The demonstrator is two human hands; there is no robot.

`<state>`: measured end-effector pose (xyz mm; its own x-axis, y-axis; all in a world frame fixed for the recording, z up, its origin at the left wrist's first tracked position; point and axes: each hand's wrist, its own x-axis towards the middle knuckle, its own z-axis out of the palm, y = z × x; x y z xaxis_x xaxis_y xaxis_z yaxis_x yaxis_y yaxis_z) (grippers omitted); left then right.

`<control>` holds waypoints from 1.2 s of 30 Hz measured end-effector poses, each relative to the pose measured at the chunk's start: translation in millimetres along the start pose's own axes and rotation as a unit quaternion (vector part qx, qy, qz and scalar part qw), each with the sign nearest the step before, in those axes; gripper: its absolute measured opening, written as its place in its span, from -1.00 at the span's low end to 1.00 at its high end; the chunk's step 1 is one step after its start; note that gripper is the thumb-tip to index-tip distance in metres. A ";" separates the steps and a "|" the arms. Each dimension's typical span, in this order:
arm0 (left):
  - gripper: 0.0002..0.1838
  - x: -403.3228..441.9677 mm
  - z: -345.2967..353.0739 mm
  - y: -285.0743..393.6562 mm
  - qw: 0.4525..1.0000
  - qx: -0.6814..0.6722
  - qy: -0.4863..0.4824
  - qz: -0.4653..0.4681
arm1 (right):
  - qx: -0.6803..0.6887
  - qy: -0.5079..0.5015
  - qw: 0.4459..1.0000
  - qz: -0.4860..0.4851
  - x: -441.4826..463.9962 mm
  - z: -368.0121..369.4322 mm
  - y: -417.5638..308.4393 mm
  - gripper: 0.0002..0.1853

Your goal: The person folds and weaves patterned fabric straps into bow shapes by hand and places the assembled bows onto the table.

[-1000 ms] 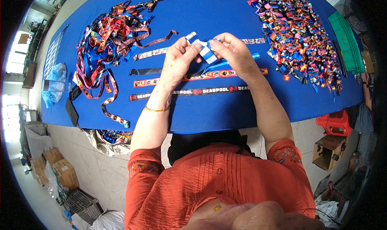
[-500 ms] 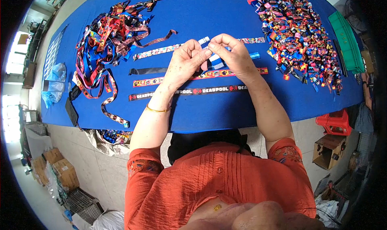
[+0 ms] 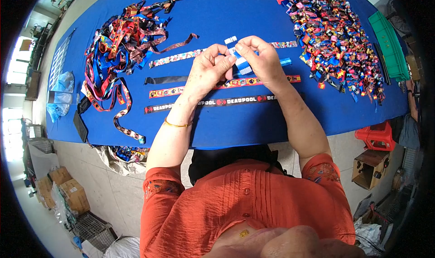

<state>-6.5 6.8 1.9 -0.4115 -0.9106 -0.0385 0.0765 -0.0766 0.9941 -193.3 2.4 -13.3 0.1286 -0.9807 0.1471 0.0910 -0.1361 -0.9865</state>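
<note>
Between the pinched fingertips of left hand (image 3: 209, 70) and right hand (image 3: 263, 62) is a folded blue-and-white ribbon (image 3: 245, 71). Nearer the body than both hands lies a black DEADPOOL-lettered strap (image 3: 241, 101).

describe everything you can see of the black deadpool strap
The black strap is a long, narrow band, apparently woven fabric, printed with white DEADPOOL lettering and red emblems. It lies flat and nearly straight on the blue tabletop, at the near end of a row of straps. Two forearms pass over it, hiding parts; its right end cannot be made out.
</note>
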 end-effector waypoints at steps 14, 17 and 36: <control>-0.93 4.7 -6.3 -11.0 0.997 -0.070 0.002 0.032 | 0.054 0.005 0.998 0.041 1.6 -4.1 -2.2 -0.83; -0.90 5.0 -6.6 -12.0 0.998 -0.055 -0.003 0.030 | 0.043 0.020 0.999 0.018 -0.4 -2.7 -4.4 -0.82; -0.88 9.9 -8.5 -10.8 0.985 -0.160 0.029 0.059 | 0.093 -0.022 0.994 0.047 0.2 0.3 -8.3 -0.68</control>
<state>-3.7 -4.8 -10.1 -0.3311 -0.9417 0.0598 0.4065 -0.0851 0.9097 -193.7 3.3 -5.1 0.1888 -0.9801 0.0613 0.2567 -0.0110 -0.9664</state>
